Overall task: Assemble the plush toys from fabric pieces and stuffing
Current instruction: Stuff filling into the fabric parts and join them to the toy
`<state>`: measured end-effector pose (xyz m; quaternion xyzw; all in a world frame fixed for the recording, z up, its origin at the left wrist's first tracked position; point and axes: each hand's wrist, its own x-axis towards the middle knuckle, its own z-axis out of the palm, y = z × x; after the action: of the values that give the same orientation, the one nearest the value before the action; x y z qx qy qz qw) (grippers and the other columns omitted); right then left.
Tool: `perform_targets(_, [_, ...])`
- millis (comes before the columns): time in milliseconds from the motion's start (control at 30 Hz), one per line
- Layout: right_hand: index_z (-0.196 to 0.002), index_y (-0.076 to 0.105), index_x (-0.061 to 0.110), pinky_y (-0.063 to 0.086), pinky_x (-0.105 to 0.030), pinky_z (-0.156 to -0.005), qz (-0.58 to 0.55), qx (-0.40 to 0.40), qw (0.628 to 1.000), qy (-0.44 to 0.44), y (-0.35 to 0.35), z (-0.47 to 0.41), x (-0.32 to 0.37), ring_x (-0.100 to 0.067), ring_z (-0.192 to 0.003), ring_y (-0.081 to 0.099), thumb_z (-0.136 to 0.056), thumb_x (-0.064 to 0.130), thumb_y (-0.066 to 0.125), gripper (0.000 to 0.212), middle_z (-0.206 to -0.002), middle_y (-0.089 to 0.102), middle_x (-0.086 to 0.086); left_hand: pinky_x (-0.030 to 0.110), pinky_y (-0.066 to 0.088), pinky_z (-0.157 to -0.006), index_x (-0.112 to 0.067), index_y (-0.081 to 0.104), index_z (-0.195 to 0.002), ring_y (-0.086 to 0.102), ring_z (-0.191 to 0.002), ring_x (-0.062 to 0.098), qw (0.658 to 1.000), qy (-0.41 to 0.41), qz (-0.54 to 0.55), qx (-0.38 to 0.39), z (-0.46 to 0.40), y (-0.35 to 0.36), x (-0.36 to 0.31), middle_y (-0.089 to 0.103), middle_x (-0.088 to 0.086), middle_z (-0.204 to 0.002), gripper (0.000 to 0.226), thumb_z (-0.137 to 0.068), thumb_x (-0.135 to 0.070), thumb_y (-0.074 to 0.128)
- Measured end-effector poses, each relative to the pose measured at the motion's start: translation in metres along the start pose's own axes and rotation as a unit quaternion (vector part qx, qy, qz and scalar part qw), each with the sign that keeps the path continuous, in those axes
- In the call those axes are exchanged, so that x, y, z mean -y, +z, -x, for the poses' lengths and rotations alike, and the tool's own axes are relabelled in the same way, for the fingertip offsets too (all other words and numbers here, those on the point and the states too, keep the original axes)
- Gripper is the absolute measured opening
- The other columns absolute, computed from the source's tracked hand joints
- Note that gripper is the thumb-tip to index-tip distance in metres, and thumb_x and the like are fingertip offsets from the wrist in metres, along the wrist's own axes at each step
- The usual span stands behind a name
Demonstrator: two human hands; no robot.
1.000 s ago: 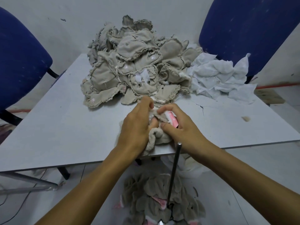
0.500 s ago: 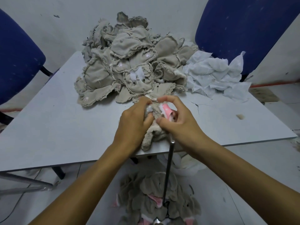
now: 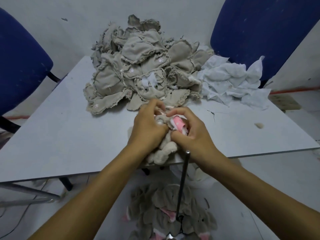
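Observation:
A beige plush toy skin (image 3: 164, 151) with a pink ear lining (image 3: 179, 124) lies at the near edge of the grey table (image 3: 69, 135). My left hand (image 3: 149, 129) grips its left side with curled fingers. My right hand (image 3: 192, 130) pinches the fabric by the pink part, thumb and forefinger curled round it. A thin metal rod (image 3: 183, 184) stands upright just below my right wrist. Most of the toy skin is hidden between my hands.
A big heap of inside-out beige fabric skins (image 3: 138, 75) covers the far middle of the table, with white fabric pieces (image 3: 230, 82) to its right. Grey finished plush pieces (image 3: 164, 210) lie on the floor below. Blue chairs (image 3: 20, 66) stand at both sides.
Both hands have shifted slightly up and away along the toy skin, still working it. More of the pink lining shows between my right thumb and fingers.

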<state>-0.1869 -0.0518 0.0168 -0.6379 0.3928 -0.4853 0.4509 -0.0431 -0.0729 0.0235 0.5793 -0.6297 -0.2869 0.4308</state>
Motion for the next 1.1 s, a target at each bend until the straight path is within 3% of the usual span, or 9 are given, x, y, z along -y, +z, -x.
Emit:
perform_targets(100, [-0.112, 0.057, 0.025, 0.044, -0.027, -0.060, -0.005, -0.012, 1.000, -0.005, -0.006, -0.005, -0.001, -0.010, -0.067, 0.054, -0.079, -0.007, 0.058, 0.047, -0.089, 0.062, 0.001, 0.029, 0.054, -0.070, -0.033, 0.063, -0.114, 0.065, -0.083, 0.018, 0.972, -0.067, 0.160, 0.160, -0.007, -0.014, 0.000, 0.066, 0.008, -0.103, 0.051, -0.079, 0.005, 0.064])
perform_targets(200, [-0.115, 0.056, 0.027, 0.049, -0.036, -0.067, 0.010, -0.014, 0.999, -0.043, -0.021, -0.011, 0.000, -0.028, -0.081, 0.057, -0.078, -0.010, 0.058, 0.053, -0.103, 0.060, -0.001, 0.042, 0.045, -0.084, -0.024, 0.070, -0.115, 0.059, -0.090, 0.031, 0.920, -0.147, 0.297, 0.209, -0.011, -0.024, 0.000, 0.065, 0.023, -0.103, 0.047, -0.073, -0.005, 0.066])
perform_targets(367, [-0.111, 0.058, 0.027, 0.051, -0.039, -0.064, -0.009, -0.006, 0.998, -0.064, -0.014, -0.012, 0.005, -0.037, -0.081, 0.061, -0.078, -0.012, 0.056, 0.051, -0.095, 0.065, -0.011, 0.033, 0.056, -0.085, -0.049, 0.055, -0.127, 0.062, -0.106, 0.008, 0.986, 0.033, 0.033, 0.159, -0.006, -0.020, 0.000, 0.061, -0.010, -0.124, 0.080, -0.059, -0.008, 0.066])
perform_targets(500, [-0.110, 0.059, 0.022, 0.050, -0.029, -0.060, -0.054, -0.052, 0.996, -0.048, -0.017, -0.018, 0.017, -0.016, -0.068, 0.059, -0.077, -0.001, 0.055, 0.041, -0.084, 0.066, 0.011, 0.036, 0.054, -0.092, -0.035, 0.063, -0.119, 0.064, -0.106, 0.008, 0.994, 0.067, 0.070, 0.049, 0.000, -0.003, -0.010, 0.069, -0.012, -0.113, 0.053, -0.070, -0.017, 0.064])
perform_targets(600, [-0.118, 0.057, 0.022, 0.052, -0.035, -0.059, -0.086, -0.012, 0.996, -0.001, -0.021, -0.018, 0.016, -0.017, -0.072, 0.061, -0.080, -0.005, 0.055, 0.047, -0.092, 0.066, 0.001, 0.021, 0.052, -0.078, -0.033, 0.059, -0.122, 0.064, -0.097, 0.005, 0.977, 0.049, 0.149, 0.142, -0.006, -0.007, -0.011, 0.068, -0.012, -0.109, 0.058, -0.072, -0.006, 0.052])
perform_targets(700, [-0.123, 0.054, 0.019, 0.053, -0.034, -0.066, -0.116, 0.005, 0.993, 0.007, -0.022, -0.014, 0.011, -0.019, -0.079, 0.064, -0.086, -0.014, 0.053, 0.050, -0.100, 0.066, -0.008, 0.029, 0.054, -0.088, -0.036, 0.048, -0.138, 0.061, -0.111, 0.011, 0.966, 0.069, 0.086, 0.233, -0.009, -0.016, -0.007, 0.059, -0.012, -0.129, 0.072, -0.073, -0.007, 0.061])
perform_targets(900, [-0.133, 0.046, 0.030, 0.052, -0.020, -0.077, 0.082, 0.036, 0.994, -0.067, -0.033, -0.017, 0.017, -0.005, -0.095, 0.063, -0.074, -0.002, 0.065, 0.069, -0.113, 0.059, 0.010, 0.027, 0.046, -0.087, -0.032, 0.048, -0.133, 0.058, -0.107, 0.016, 0.991, 0.101, -0.064, -0.055, -0.006, -0.001, -0.022, 0.059, 0.000, -0.125, 0.066, -0.069, -0.016, 0.055])
perform_targets(1000, [-0.138, 0.041, 0.031, 0.052, -0.021, -0.071, 0.122, -0.042, 0.990, -0.064, -0.042, -0.023, 0.018, 0.000, -0.089, 0.061, -0.077, 0.000, 0.065, 0.073, -0.105, 0.060, 0.014, 0.033, 0.048, -0.103, -0.033, 0.036, -0.146, 0.054, -0.124, 0.020, 0.989, 0.004, 0.073, 0.130, -0.018, -0.009, -0.026, 0.045, 0.005, -0.143, 0.092, -0.063, -0.011, 0.069])
perform_targets(1100, [-0.130, 0.048, 0.028, 0.053, -0.028, -0.060, 0.088, -0.128, 0.984, -0.090, -0.053, -0.025, 0.019, -0.008, -0.070, 0.063, -0.082, 0.000, 0.063, 0.058, -0.080, 0.066, 0.010, 0.029, 0.057, -0.087, -0.019, 0.062, -0.123, 0.068, -0.104, 0.014, 0.961, -0.003, 0.180, 0.209, -0.022, -0.016, -0.027, 0.070, -0.001, -0.115, 0.062, -0.067, 0.004, 0.077])
